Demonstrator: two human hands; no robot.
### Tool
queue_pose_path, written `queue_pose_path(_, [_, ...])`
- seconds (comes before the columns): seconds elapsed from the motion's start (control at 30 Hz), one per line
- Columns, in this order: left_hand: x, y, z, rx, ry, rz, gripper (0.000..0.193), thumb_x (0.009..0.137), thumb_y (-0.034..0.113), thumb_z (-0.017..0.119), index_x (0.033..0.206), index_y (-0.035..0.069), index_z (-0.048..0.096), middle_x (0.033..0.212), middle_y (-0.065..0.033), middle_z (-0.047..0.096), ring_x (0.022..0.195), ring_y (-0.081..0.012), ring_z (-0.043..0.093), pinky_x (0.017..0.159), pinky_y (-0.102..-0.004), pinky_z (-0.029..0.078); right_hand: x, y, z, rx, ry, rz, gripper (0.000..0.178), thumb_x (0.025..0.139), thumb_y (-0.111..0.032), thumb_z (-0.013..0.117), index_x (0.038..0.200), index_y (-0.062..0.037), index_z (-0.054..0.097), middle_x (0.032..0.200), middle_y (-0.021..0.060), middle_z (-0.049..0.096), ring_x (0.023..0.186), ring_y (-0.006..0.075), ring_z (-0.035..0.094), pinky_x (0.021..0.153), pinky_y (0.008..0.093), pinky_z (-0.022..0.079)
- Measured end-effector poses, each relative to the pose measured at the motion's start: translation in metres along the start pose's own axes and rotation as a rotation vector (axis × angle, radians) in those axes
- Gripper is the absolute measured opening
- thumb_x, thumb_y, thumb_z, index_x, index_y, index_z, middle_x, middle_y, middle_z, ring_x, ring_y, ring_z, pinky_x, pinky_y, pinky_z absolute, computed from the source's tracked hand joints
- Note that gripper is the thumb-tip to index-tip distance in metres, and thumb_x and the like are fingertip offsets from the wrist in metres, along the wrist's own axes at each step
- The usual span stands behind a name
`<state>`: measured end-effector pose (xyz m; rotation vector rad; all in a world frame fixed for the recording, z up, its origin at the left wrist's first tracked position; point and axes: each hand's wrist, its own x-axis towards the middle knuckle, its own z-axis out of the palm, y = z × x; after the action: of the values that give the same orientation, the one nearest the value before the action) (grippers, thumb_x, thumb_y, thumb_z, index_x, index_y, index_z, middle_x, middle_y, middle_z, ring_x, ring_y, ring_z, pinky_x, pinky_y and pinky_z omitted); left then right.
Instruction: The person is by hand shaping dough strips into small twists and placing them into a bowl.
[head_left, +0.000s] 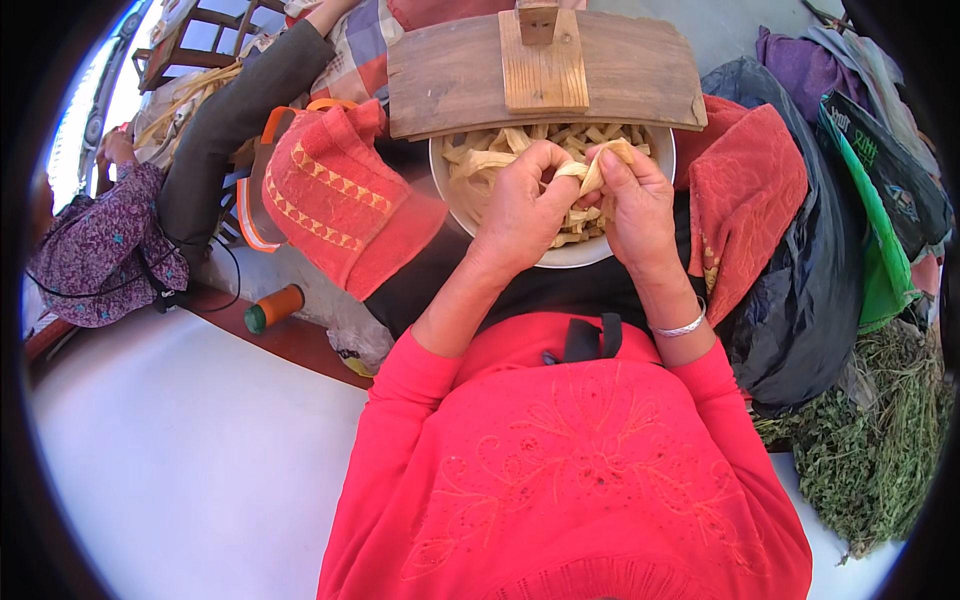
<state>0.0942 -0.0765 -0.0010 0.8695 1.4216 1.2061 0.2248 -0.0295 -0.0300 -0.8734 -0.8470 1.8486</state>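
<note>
Wide board (640, 75) is matt wood, grain pretty obvious. Red towels (335, 200) look like rough, nubbly cloth, and the black bag (800, 290) is crinkly, kinda glossy plastic. Bracelet (681, 330): shiny metal. Basin rim (580, 257) seems smooth, pale strip (590, 178) matt.

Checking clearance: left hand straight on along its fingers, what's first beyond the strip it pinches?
Probably the right hand: the bent fingers of the left hand point toward it across the pale strip both hold. Depth between them is unclear.

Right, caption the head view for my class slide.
Left fingers and right fingers pinch a pale strip over a white bowl of similar pieces.
</note>
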Motion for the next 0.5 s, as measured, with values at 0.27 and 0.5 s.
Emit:
queue_pose_path(0.27, [0.009,-0.009,-0.001,0.658,0.078,0.587,0.011,0.076,0.002,0.063,0.085,0.002,0.056,0.075,-0.0091,0.056,0.064,-0.0218,0.054,0.060,-0.0301,0.044,0.005,0.007,-0.010,-0.181,0.026,-0.023,0.011,0.092,-0.013,0.061,0.093,-0.0018,0.062,0.077,0.0016,0.063,0.060,0.0068,0.057,0.055,0.0199,0.049])
queue_pose_path(0.5, [-0.024,-0.028,-0.004,0.573,-0.003,0.442,0.010,0.077,0.001,0.062,0.085,0.002,0.058,0.075,-0.0088,0.057,0.065,-0.0210,0.054,0.059,-0.0305,0.044,-0.042,0.020,-0.018,-0.118,-0.128,0.235,0.026,0.091,-0.020,0.062,0.105,0.0013,0.063,0.081,0.0019,0.064,0.067,0.0073,0.058,0.063,0.0213,0.049])
